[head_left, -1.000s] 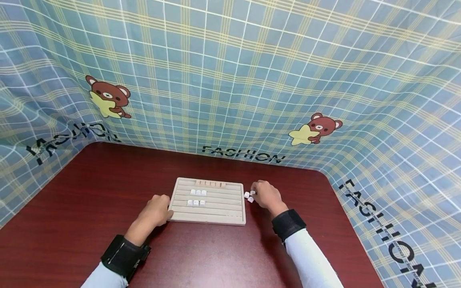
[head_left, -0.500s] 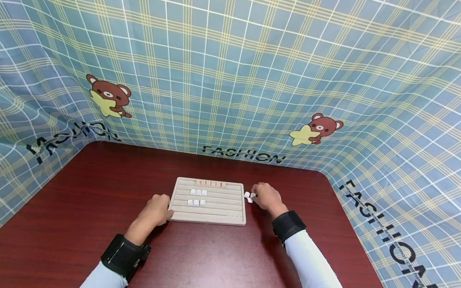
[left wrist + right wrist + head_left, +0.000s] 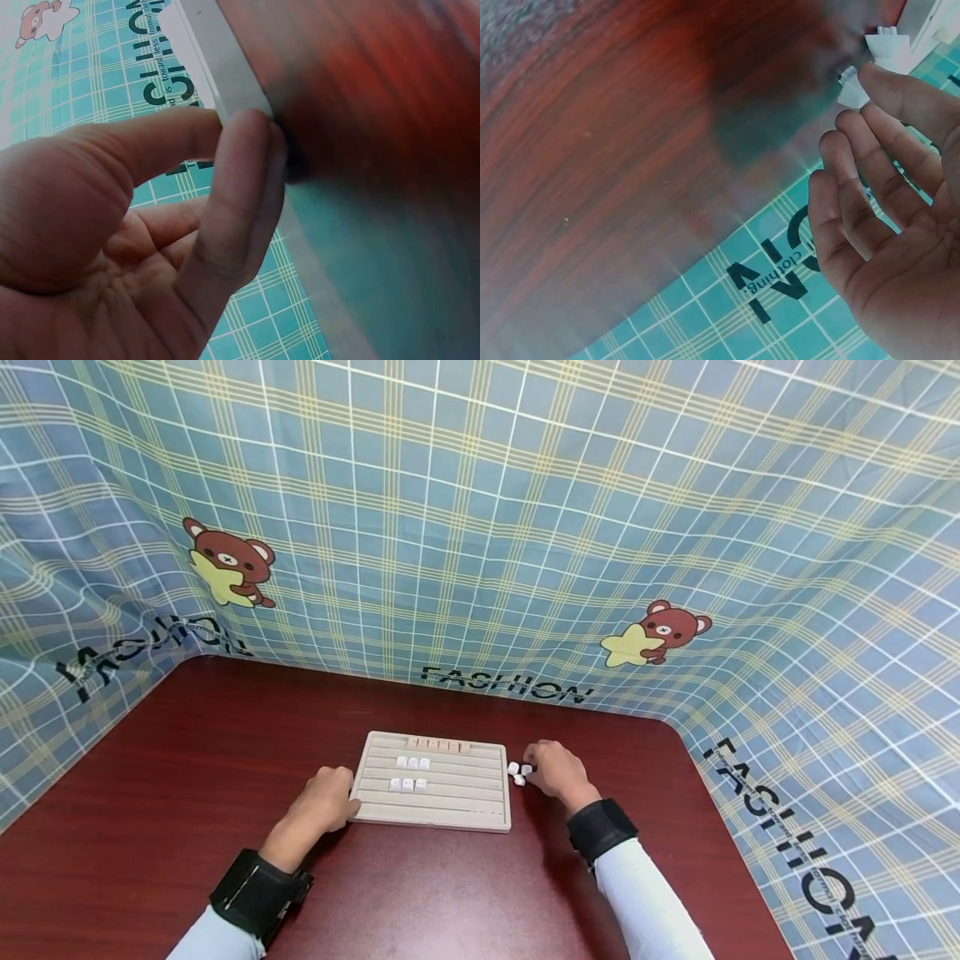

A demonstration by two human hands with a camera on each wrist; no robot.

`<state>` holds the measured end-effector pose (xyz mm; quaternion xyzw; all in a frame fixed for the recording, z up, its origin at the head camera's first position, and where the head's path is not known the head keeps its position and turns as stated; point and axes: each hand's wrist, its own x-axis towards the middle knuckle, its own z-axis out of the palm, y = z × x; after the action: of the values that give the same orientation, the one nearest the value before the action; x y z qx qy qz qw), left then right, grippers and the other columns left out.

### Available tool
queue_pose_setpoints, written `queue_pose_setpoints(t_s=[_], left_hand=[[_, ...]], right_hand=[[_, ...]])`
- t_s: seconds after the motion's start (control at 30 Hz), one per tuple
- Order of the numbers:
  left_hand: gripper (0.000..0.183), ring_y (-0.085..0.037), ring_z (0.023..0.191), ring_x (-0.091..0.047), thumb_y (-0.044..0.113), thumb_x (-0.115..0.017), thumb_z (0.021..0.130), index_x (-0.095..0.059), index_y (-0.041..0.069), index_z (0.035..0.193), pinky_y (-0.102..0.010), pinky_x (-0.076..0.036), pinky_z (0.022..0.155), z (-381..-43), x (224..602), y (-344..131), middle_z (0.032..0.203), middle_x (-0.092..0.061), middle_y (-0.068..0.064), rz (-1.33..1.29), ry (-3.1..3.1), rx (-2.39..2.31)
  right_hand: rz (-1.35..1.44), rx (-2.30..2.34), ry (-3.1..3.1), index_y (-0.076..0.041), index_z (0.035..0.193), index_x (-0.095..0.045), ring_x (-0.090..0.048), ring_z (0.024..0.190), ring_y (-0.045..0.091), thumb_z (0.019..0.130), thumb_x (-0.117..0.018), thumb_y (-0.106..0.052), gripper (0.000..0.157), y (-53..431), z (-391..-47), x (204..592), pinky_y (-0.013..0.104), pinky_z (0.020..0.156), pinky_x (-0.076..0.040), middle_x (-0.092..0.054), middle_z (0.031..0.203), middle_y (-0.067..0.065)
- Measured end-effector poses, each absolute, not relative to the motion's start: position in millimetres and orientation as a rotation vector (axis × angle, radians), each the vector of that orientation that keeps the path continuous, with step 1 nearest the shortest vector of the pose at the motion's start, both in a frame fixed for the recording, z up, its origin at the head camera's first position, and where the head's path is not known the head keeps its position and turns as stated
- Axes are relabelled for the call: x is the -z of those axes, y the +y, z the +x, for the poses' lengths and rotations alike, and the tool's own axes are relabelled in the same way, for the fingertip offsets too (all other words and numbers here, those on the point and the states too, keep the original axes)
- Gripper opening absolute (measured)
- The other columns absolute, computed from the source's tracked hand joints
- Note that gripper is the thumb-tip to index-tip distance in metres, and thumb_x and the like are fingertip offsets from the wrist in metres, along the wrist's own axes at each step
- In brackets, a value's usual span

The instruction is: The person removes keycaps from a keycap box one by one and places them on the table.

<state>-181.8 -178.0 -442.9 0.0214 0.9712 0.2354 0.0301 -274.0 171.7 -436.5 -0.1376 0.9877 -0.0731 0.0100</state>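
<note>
My left hand (image 3: 324, 797) grips the left edge of a beige ridged board (image 3: 457, 806), its thumb at the near corner. In the left wrist view, the thumb and fingers of the left hand (image 3: 187, 217) close round the board's rim (image 3: 232, 67). Just beyond the board's right edge, my right hand (image 3: 557, 770) pinches a white keycap (image 3: 527, 769) at its fingertips. Two more loose white keycaps, one beside the board (image 3: 513, 768) and one nearer (image 3: 519, 780), lie close by. The right wrist view shows the keycap (image 3: 852, 93) between thumb and index tips of the right hand (image 3: 900, 195).
Two short rows of white keycaps, an upper row (image 3: 413, 763) and a lower row (image 3: 407, 785), stand on the board. Several pinkish tiles (image 3: 438, 744) line its top ridge. A dark red table (image 3: 442, 893) lies beneath, with checked cloth (image 3: 420, 568) hung around it.
The right fingertips and the keycap by them have shifted slightly nearer. The nearest loose keycap has moved a little left and turned. My left hand stays on the board.
</note>
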Motion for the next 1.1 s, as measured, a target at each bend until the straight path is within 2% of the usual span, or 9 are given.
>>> queue_pose_setpoints(t_s=[0.23, 0.47, 0.67, 1.0, 1.1], left_hand=[[0.015, -0.021, 0.058, -0.053, 0.003, -0.066, 0.079, -0.057, 0.003, 0.068, -0.031, -0.043, 0.052, -181, 444, -178, 0.066, -0.055, -0.010, 0.063, 2.996, -0.730], [0.015, -0.021, 0.056, -0.054, 0.004, -0.066, 0.078, -0.056, 0.004, 0.068, -0.030, -0.043, 0.050, -182, 444, -178, 0.065, -0.056, -0.010, 0.047, 2.993, -0.750], [0.016, -0.020, 0.056, -0.055, 0.004, -0.066, 0.079, -0.057, 0.004, 0.067, -0.030, -0.043, 0.051, -182, 442, -177, 0.064, -0.055, -0.009, 0.079, 3.002, -0.727], [0.014, -0.020, 0.058, -0.054, 0.005, -0.067, 0.080, -0.058, 0.003, 0.069, -0.030, -0.043, 0.052, -183, 442, -177, 0.066, -0.056, -0.009, 0.059, 2.997, -0.718], [0.013, -0.020, 0.059, -0.054, 0.005, -0.067, 0.080, -0.058, 0.003, 0.070, -0.030, -0.043, 0.052, -183, 442, -176, 0.067, -0.056, -0.009, 0.048, 2.989, -0.717]], right_hand=[[-0.563, 0.250, 3.124, -0.010, 0.100, -0.072, -0.066, 0.088, 0.020, 0.080, -0.069, -0.002, 0.022, 162, -270, 436, 0.037, 0.071, -0.054, -0.068, 0.099, 0.005], [-0.713, 0.221, 3.159, -0.008, 0.104, -0.072, -0.067, 0.089, 0.024, 0.085, -0.072, -0.008, 0.019, 143, -267, 434, 0.036, 0.067, -0.055, -0.067, 0.100, 0.008], [-0.759, 0.239, 3.157, -0.008, 0.104, -0.071, -0.066, 0.093, 0.029, 0.085, -0.073, -0.012, 0.020, 122, -266, 434, 0.039, 0.071, -0.056, -0.066, 0.102, 0.010], [-0.920, 0.270, 3.131, -0.010, 0.107, -0.072, -0.066, 0.094, 0.026, 0.084, -0.076, -0.018, 0.025, 85, -259, 431, 0.037, 0.073, -0.056, -0.067, 0.102, 0.007], [-0.940, 0.277, 3.118, -0.011, 0.107, -0.072, -0.067, 0.091, 0.022, 0.085, -0.075, -0.020, 0.024, 74, -256, 430, 0.034, 0.069, -0.056, -0.067, 0.101, 0.006]])
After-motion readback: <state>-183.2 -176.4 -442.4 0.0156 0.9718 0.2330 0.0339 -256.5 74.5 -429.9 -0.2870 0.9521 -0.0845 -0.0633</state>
